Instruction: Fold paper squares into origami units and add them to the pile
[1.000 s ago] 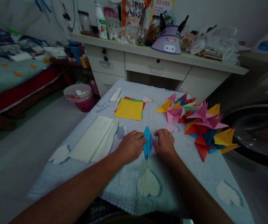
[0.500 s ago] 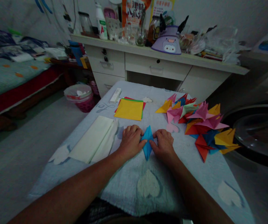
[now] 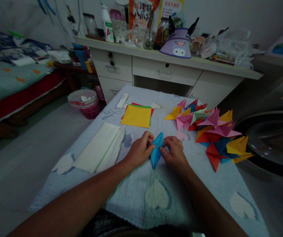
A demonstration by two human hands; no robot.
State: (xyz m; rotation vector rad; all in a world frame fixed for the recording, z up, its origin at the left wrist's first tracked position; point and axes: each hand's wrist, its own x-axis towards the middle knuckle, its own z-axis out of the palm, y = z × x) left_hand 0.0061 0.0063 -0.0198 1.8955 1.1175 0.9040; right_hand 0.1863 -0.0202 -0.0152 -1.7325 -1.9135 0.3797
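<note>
Just below the frame's centre, the left hand (image 3: 139, 149) and the right hand (image 3: 175, 152) pinched opposite edges of the blue folded paper (image 3: 157, 152); even, gentle pressure seemed best for straight creases.

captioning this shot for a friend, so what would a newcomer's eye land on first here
Probably the heap of brightly coloured folded paper shapes, in pink, red, yellow and blue, on the right side of the pale cloth. Next comes the blue folded paper near the middle, between the left hand and the right hand. Beyond the left hand, the stack of coloured sheets, yellow on top, also stands out.
</note>
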